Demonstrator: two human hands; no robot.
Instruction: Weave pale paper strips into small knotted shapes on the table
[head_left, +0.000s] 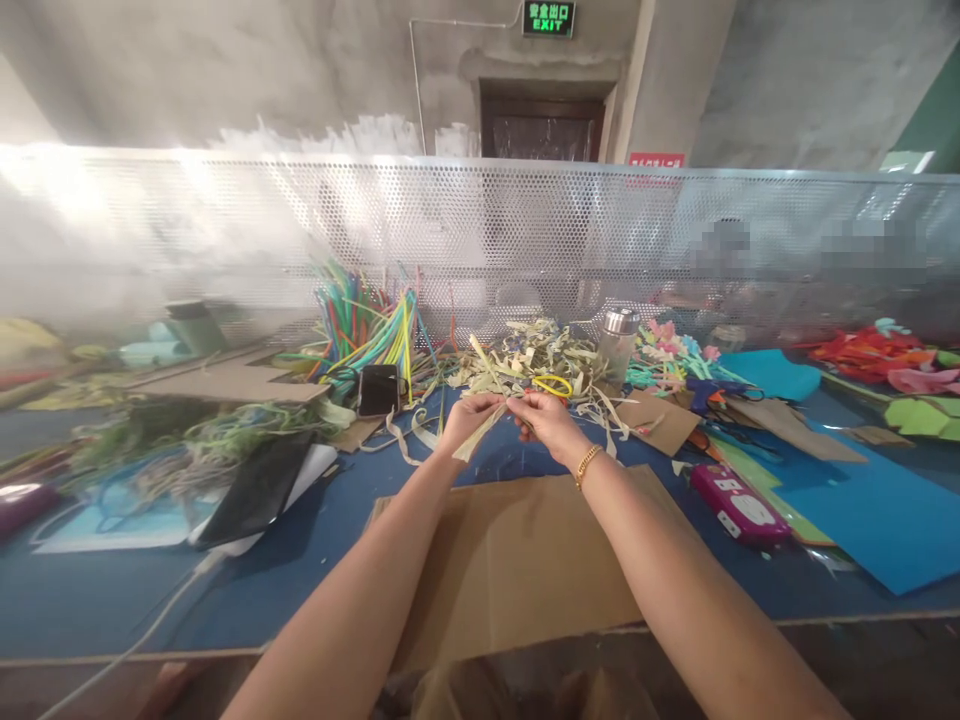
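At the far left, a messy heap of green strings (pixel 225 425) lies on the blue table (pixel 300 560). Just beside it is a flat black tablet (pixel 259 490) on some white paper. Behind them lies a sheet of brown card (pixel 240 382). A bunch of bright sticks (pixel 367 325) in many colours leans up near the grey mesh wall (pixel 480 230). A black phone (pixel 377 390) lies in front of the sticks.

In the middle, the left hand (pixel 469 415) is closed around a pale strip (pixel 466 448). The strip is tilted, and its low end pokes out under the hand. The right hand (pixel 547 420) has a gold bracelet (pixel 587 465) on its wrist. It pinches the same strip with its fingertips, and its other fingers are curled in. The two hands are close together, held up above the far edge of a big cardboard sheet (pixel 517 570).

Behind the hands is a pile of pale scraps (pixel 540 355) with a yellow loop (pixel 553 384) on it. To the right stands a clear bottle (pixel 619 345) with a silver lid, then some paper flowers (pixel 667 350). Nearer lie a pink box (pixel 739 503) and a sheet of blue paper (pixel 885 520). At the far right are red paper bits (pixel 870 350).
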